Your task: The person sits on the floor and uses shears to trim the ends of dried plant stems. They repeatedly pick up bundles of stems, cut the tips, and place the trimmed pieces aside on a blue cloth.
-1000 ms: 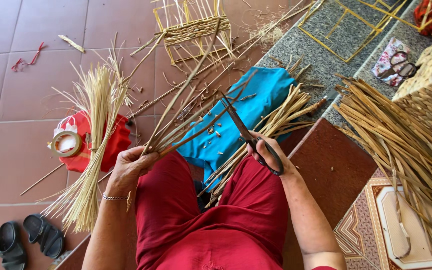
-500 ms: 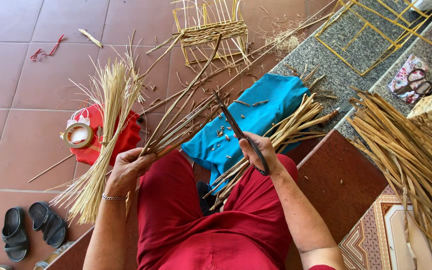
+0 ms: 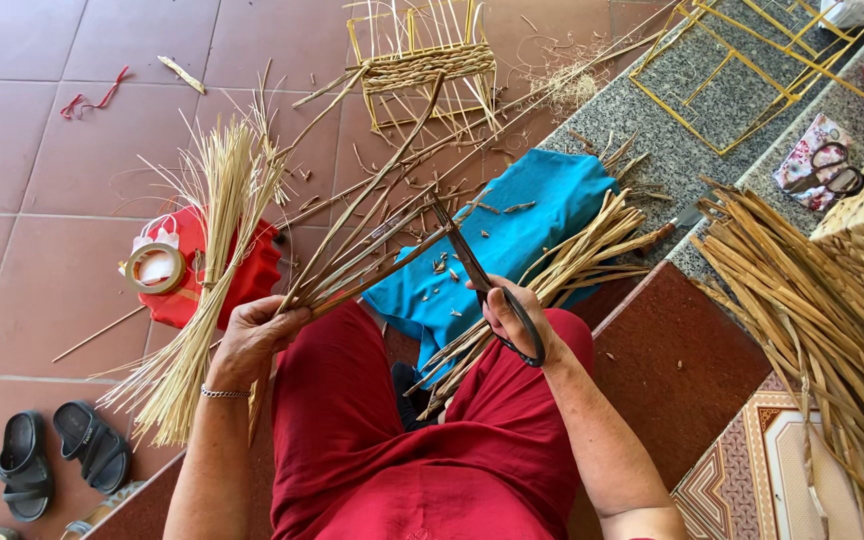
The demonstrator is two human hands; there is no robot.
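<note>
Turquoise cloth (image 3: 542, 215), red bag (image 3: 242, 280), straw-yellow reeds (image 3: 352, 255), black-handled scissors (image 3: 497, 295).

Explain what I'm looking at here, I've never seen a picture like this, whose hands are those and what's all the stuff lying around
This view comes from a camera worn on a person's head, looking down at their own lap and hands. The left hand grips a bundle of long reed stalks that fan out away from the body. The right hand holds dark scissors, blades up against those stalks. On the tiled floor lie a blue cloth scattered with cut bits, a sheaf of pale straw, a red cloth with a tape roll, a half-woven basket frame and dark sandals. More reeds are stacked on the right.
</note>
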